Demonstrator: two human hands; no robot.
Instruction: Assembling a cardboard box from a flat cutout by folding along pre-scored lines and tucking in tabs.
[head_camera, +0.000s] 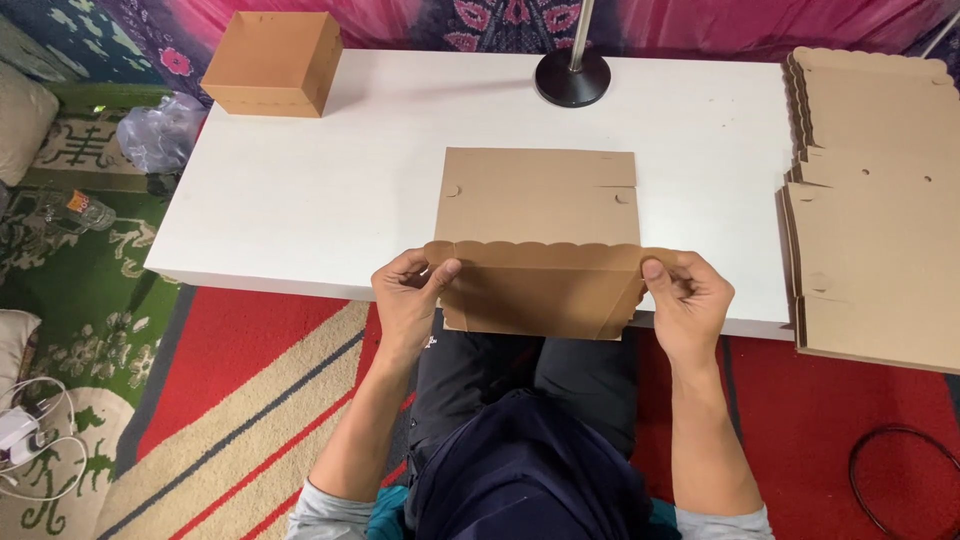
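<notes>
Surface (300, 190): white, low, set over a patterned red and green rug (250, 380); all places below are given relative to it.

Stack of flat cardboard blanks (880, 210): at the surface's right end, overhanging its near edge; scalloped rims showing.

Cardboard blank in work (540, 235): flat on the surface at its near-middle, the near flap with scalloped fold raised and reaching past the near edge, over the person's lap.

Assembled cardboard box (272, 62): at the far left corner of the surface, open side not visible.

Lamp base (572, 77): black, round, at the far middle.

Left hand (408, 298): closed on the blank's left flap corner, thumb on top, fingers beneath.

Right hand (688, 300): pinched likewise on the right flap corner.

Risk (a judgement): with both grips at the outer corners only, uneven pull could crease the flap off its scored line or tear a scallop; the unweighted far panel could slide toward the near edge.
</notes>
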